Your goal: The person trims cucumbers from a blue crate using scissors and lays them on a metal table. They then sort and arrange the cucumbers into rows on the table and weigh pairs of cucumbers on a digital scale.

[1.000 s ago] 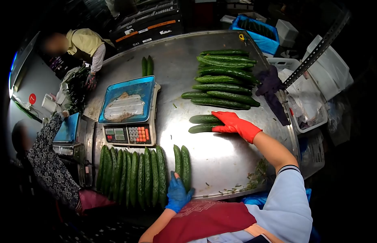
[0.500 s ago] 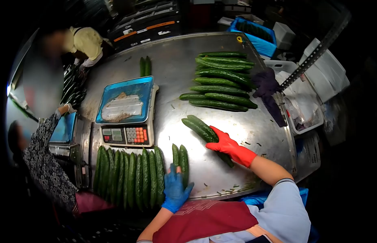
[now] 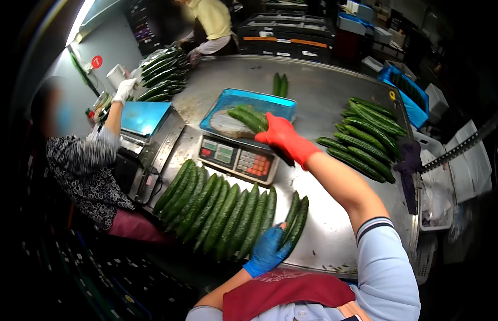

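Note:
My right hand (image 3: 284, 140), in a red glove, is closed around cucumbers (image 3: 248, 117) over the front right of the scale's blue pan (image 3: 265, 99). Their far ends point left across the pan, and the glove hides their middles. My left hand (image 3: 266, 252), in a blue glove with a bare fingertip, grips the near ends of two cucumbers (image 3: 298, 220) lying at the table's front edge. Immediately left of them lies a long row of cucumbers (image 3: 219, 214), side by side. Below the pan is the scale's keypad panel (image 3: 237, 159).
More cucumbers (image 3: 367, 136) lie grouped at the table's right, beside a dark cloth (image 3: 408, 171). Two cucumbers (image 3: 280, 84) rest behind the scale. A co-worker's white-gloved hand (image 3: 123, 91) is near a cucumber pile (image 3: 164, 72) at left. A metal post (image 3: 463, 144) slants at right.
My right hand has carried the cucumbers from the table up and left to the scale pan. My left hand stays at the front pair. The view has turned left.

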The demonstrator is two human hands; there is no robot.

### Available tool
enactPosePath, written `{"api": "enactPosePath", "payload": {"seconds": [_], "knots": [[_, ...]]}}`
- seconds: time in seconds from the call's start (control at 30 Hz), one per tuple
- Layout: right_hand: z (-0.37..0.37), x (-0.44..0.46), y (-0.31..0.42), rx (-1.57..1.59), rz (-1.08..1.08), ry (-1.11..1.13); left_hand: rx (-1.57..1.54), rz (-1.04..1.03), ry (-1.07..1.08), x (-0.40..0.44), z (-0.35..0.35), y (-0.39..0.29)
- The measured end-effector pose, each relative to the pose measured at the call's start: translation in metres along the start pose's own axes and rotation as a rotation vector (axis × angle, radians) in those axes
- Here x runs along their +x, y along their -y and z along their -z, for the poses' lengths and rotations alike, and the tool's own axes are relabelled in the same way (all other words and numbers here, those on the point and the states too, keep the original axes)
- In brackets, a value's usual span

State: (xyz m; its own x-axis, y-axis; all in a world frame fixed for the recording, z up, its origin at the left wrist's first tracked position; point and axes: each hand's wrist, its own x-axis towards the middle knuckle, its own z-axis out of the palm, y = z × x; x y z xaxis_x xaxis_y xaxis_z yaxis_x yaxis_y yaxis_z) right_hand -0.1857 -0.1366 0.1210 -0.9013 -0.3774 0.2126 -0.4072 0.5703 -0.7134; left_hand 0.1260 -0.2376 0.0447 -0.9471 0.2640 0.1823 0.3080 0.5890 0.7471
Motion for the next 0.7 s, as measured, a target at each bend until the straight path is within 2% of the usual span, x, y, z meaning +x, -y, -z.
{"api": "enactPosePath", "payload": {"seconds": [0.07, 0.13, 0.17, 0.2, 0.33, 0.4, 0.47, 0.57, 0.67, 0.7], "knots": [[-0.016, 0.040, 0.004, -0.130, -0.072, 0.060, -0.083, 0.056, 0.038, -0.009, 0.015, 0.005], [-0.034, 0.069, -0.003, -0.328, -0.068, 0.055, -0.081, 0.010, -0.051, -0.016, 0.026, 0.009], [-0.042, 0.080, -0.010, -0.359, -0.074, 0.079, -0.087, 0.023, -0.021, -0.019, 0.034, 0.014], [-0.051, 0.090, -0.024, -0.377, -0.019, 0.078, -0.096, 0.037, 0.008, -0.023, 0.042, 0.016], [-0.049, 0.091, -0.021, -0.495, -0.035, 0.197, -0.241, -0.024, -0.076, -0.033, 0.064, 0.031], [-0.041, 0.096, -0.029, -0.614, 0.090, 0.155, -0.272, 0.016, -0.053, -0.036, 0.071, 0.039], [-0.023, 0.101, -0.033, -0.512, 0.222, 0.036, -0.300, 0.012, -0.050, -0.037, 0.078, 0.045], [0.012, 0.096, -0.019, -0.441, 0.237, -0.074, -0.301, -0.021, -0.052, -0.035, 0.091, 0.050], [0.033, 0.074, -0.005, -0.262, 0.083, -0.031, -0.318, -0.073, -0.025, -0.032, 0.101, 0.059], [0.036, 0.069, -0.014, -0.324, 0.080, -0.022, -0.319, -0.058, -0.007, -0.030, 0.105, 0.058]]}}
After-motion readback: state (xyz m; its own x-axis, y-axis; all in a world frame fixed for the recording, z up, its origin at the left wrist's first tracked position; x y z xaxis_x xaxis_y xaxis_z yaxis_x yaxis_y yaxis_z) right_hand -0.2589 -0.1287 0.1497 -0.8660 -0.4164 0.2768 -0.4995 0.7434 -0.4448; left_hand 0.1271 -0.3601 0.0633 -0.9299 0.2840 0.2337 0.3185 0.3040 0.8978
